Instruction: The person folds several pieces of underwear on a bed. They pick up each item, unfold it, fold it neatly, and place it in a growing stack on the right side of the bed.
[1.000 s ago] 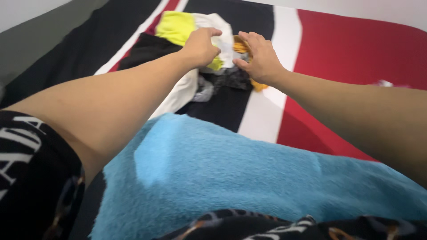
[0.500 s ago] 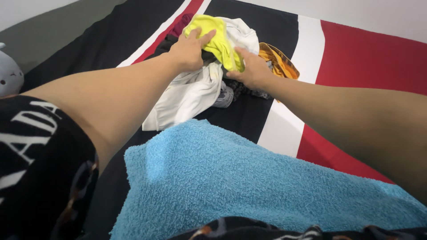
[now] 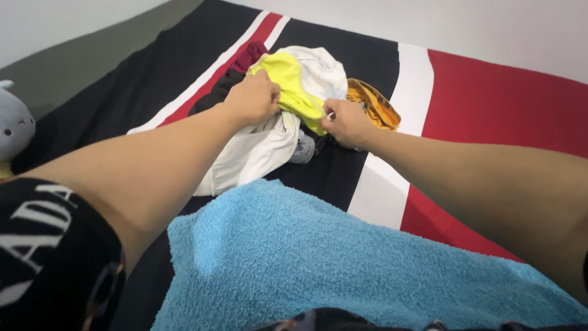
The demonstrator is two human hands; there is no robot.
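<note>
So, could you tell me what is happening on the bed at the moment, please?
A person reaches both bare arms over a blue towel to a small heap of clothes on a black, white and red striped bedcover. The left hand and the right hand both grip a yellow garment at opposite ends, on top of the heap. Under it lie a white garment, an orange patterned piece and some dark items. A grey soft toy sits at the left edge.

Both arms outstretched; left grip [image 3: 252, 98] clenched; right grip [image 3: 346, 121] pinching, knuckles up
</note>
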